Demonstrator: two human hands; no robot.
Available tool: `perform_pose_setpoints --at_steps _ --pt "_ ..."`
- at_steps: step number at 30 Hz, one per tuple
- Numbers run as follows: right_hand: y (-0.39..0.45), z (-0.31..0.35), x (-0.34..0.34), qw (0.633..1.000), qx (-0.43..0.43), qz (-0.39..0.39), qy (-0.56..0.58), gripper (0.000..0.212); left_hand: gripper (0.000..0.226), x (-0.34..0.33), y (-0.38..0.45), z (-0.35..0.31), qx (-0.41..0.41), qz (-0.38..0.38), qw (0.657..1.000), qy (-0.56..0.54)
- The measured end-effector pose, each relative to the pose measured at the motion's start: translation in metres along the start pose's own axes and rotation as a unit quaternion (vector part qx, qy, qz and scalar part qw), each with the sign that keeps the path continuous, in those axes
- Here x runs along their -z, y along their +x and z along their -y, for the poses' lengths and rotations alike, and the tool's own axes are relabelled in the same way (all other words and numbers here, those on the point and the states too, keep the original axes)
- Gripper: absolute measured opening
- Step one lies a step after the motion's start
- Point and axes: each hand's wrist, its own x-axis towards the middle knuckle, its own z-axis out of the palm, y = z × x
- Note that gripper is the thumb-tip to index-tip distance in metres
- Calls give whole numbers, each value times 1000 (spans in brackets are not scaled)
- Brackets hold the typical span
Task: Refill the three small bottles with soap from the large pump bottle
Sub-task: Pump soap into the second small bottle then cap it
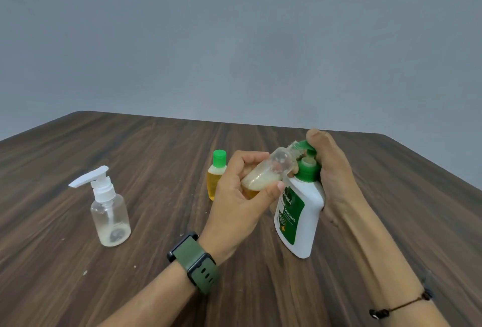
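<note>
Right of centre on the counter (130, 144), right hand (331, 170) grips the pump bottle (300, 212), thumb on its head; left hand (240, 191) grasps a tilted small bottle (266, 172) at the spout (part-filled). Filling in hand; next, further pumping, mouth kept aligned.

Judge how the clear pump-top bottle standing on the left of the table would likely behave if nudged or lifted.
The clear pump bottle looks nearly empty, with only a pale residue at its base, so it is probably light and slides easily on the smooth wooden table. Its tall white pump head overhangs one side, so a high push may tip it. The walls look like thin plastic, likely slightly squeezable rather than fragile.
</note>
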Motion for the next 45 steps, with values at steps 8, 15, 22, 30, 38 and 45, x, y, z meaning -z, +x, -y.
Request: perform_pose_setpoints --at_steps 8,15,22,30,38,45 --pt "2 0 0 1000 -6 -15 4 17 34 0 -1 0 3 11 1000 -8" --pt "1 -1 1 1000 -6 -13 8 16 34 0 -1 -2 8 10 1000 -12" --pt "3 -1 0 1000 -6 -19 7 16 34 1 -1 0 8 13 1000 -1" --pt "5 -1 3 1000 -12 -15 -9 22 34 1 -2 -1 8 8 1000 9" --pt "3 -1 1 1000 -19 1 11 26 35 1 -1 -1 12 9 1000 -1" --pt "2 2 3 1000 -3 4 -3 12 35 1 -4 1 11 11 1000 10"
